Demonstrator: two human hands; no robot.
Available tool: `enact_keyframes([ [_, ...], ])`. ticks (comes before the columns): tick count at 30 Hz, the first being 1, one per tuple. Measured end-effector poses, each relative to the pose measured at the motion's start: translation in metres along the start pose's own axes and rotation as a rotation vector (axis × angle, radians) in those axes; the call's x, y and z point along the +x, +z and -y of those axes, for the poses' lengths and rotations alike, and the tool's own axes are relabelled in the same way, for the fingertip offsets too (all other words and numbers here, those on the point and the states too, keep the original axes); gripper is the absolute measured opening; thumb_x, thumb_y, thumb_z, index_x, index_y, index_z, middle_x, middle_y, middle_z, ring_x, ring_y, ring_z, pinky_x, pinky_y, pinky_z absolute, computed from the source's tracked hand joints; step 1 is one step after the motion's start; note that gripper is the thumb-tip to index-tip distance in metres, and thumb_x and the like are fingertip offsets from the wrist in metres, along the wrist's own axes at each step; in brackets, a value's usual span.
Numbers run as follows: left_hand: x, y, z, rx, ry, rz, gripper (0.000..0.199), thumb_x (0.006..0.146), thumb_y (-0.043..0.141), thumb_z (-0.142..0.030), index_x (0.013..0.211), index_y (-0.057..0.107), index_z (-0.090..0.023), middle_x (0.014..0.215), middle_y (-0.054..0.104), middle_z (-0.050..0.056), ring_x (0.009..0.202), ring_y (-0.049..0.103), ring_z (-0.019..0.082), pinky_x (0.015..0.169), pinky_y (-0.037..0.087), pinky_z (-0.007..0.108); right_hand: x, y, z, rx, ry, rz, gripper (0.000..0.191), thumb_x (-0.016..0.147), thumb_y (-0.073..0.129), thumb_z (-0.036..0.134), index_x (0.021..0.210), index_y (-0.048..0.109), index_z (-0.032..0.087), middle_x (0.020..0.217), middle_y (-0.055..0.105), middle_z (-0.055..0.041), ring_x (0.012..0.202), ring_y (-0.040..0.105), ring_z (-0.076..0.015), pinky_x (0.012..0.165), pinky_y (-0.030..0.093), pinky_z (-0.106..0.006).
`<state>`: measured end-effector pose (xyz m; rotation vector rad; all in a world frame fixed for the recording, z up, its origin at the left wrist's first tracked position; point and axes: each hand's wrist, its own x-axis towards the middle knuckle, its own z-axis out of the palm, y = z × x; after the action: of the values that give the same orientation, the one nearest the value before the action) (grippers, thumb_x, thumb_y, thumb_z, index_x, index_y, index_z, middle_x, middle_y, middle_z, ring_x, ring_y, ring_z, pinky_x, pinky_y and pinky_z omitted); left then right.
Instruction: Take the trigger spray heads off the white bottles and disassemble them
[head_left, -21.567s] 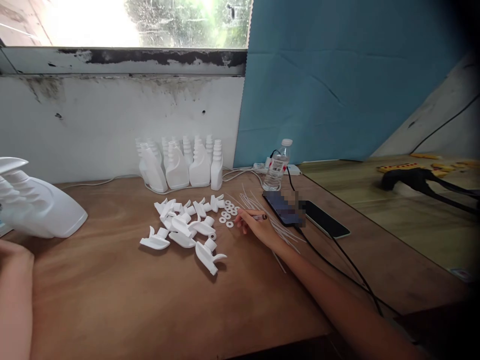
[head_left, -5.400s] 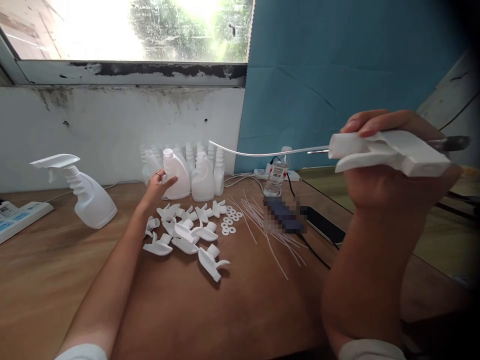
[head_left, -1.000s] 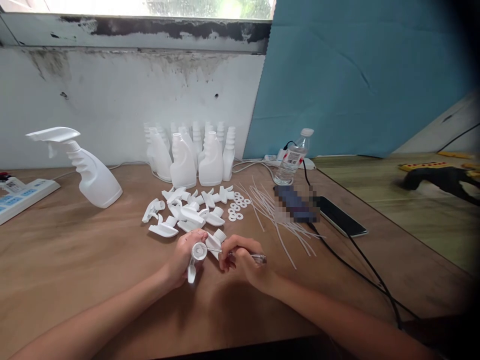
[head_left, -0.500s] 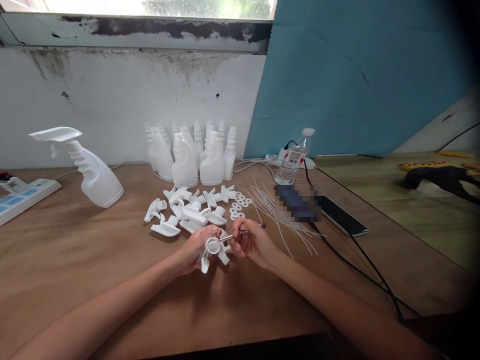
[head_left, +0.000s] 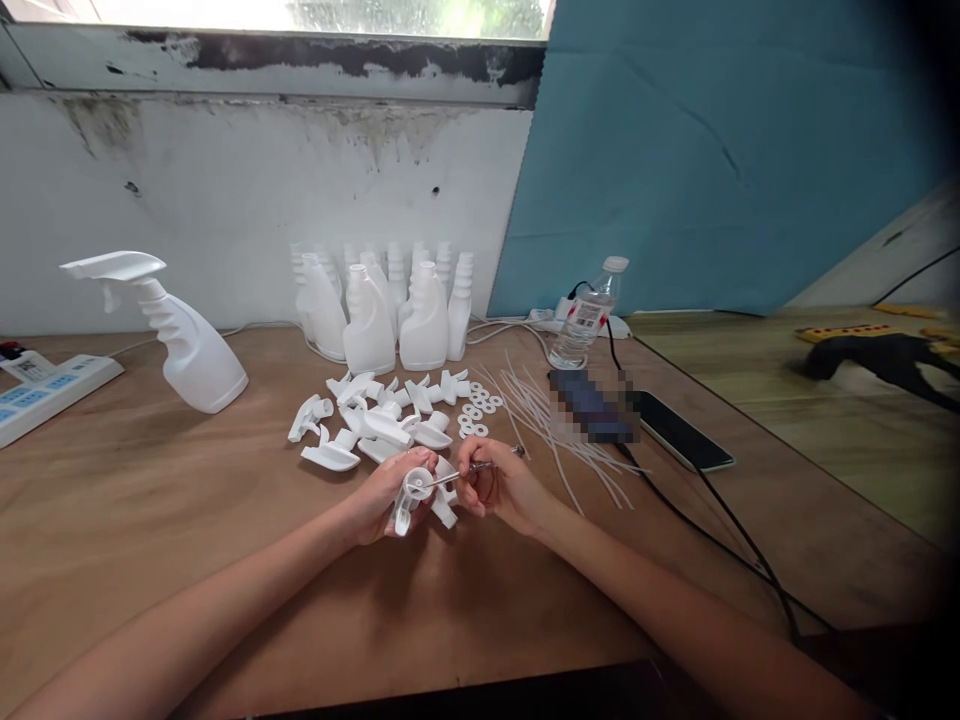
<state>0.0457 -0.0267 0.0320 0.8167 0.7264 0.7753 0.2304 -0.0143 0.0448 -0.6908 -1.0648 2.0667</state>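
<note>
My left hand (head_left: 384,497) is wrapped round a white spray head (head_left: 405,510), its round collar facing up. Between the fingers of my right hand (head_left: 491,482) is a thin metal tool (head_left: 448,479), its tip at the collar's opening. Another white spray head (head_left: 444,508) lies just beside the held one, partly hidden by it. Beyond my hands is a pile of white spray heads (head_left: 384,425), with several small white rings (head_left: 474,412) to its right. Thin white tubes (head_left: 555,430) lie spread farther right.
Several white bottles (head_left: 424,320) stand near the wall. An assembled spray bottle (head_left: 196,355) stands at the left by a power strip (head_left: 56,400). On the right are a water bottle (head_left: 577,330), a dark blurred object (head_left: 589,405), a phone (head_left: 682,430) and black cables.
The held spray head has shifted slightly left and up and is turned a little in my left hand. My right hand and the tool have moved slightly left with it.
</note>
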Motion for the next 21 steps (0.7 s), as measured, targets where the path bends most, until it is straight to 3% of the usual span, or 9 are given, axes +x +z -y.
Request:
enact_keyframes([
  [5, 0.001, 0.001, 0.004, 0.014, 0.032, -0.003, 0.032, 0.084, 0.056, -0.049, 0.081, 0.046, -0.018, 0.053, 0.051, -0.003, 0.029, 0.039, 0.008, 0.025, 0.026, 0.017, 0.003, -0.003, 0.000, 0.115, 0.034, 0.010, 0.015, 0.078, 0.052, 0.033, 0.074, 0.054, 0.019, 0.050, 0.057, 0.0012, 0.036, 0.043, -0.0087, 0.034, 0.022, -0.016],
  [9, -0.001, 0.000, 0.008, 0.006, 0.149, -0.055, 0.034, 0.083, 0.058, -0.050, 0.081, 0.046, -0.018, 0.057, 0.049, -0.004, 0.034, 0.040, 0.007, 0.030, 0.031, 0.017, 0.006, -0.013, 0.008, 0.207, -0.090, -0.150, 0.010, 0.073, 0.053, 0.030, 0.073, 0.054, 0.020, 0.047, 0.051, 0.0028, 0.038, 0.040, -0.0079, 0.036, 0.023, -0.017],
  [11, -0.004, -0.002, 0.009, 0.052, 0.268, -0.131, 0.034, 0.085, 0.055, -0.051, 0.084, 0.048, -0.018, 0.063, 0.052, -0.003, 0.038, 0.042, 0.007, 0.031, 0.031, 0.018, 0.008, -0.019, 0.011, 0.164, -0.190, -0.312, 0.011, 0.070, 0.054, 0.030, 0.071, 0.053, 0.020, 0.047, 0.049, 0.0030, 0.039, 0.038, -0.0078, 0.038, 0.024, -0.018],
  [15, -0.016, -0.008, 0.005, 0.252, 0.538, -0.293, 0.029, 0.091, 0.045, -0.048, 0.092, 0.053, -0.020, 0.076, 0.052, -0.001, 0.048, 0.046, 0.008, 0.038, 0.033, 0.019, 0.013, -0.029, 0.013, -0.147, -0.369, -0.653, 0.013, 0.069, 0.055, 0.031, 0.071, 0.056, 0.019, 0.051, 0.051, 0.0024, 0.042, 0.038, -0.0080, 0.038, 0.021, -0.019],
  [17, -0.022, -0.012, 0.001, 0.433, 0.679, -0.380, 0.022, 0.092, 0.044, -0.041, 0.093, 0.054, -0.021, 0.080, 0.052, 0.000, 0.057, 0.049, 0.010, 0.050, 0.040, 0.021, 0.015, -0.030, 0.012, -0.212, -0.418, -0.705, 0.013, 0.071, 0.055, 0.031, 0.072, 0.057, 0.019, 0.054, 0.049, 0.0029, 0.044, 0.037, -0.0073, 0.039, 0.020, -0.019],
  [21, -0.024, -0.026, -0.012, 0.854, 1.025, -0.554, 0.010, 0.092, 0.046, -0.027, 0.097, 0.053, -0.023, 0.093, 0.054, 0.003, 0.088, 0.054, 0.017, 0.082, 0.045, 0.030, 0.016, -0.028, 0.005, -0.112, -0.351, -0.655, 0.015, 0.072, 0.058, 0.033, 0.074, 0.056, 0.018, 0.058, 0.045, 0.0042, 0.046, 0.033, -0.0055, 0.040, 0.019, -0.017],
])
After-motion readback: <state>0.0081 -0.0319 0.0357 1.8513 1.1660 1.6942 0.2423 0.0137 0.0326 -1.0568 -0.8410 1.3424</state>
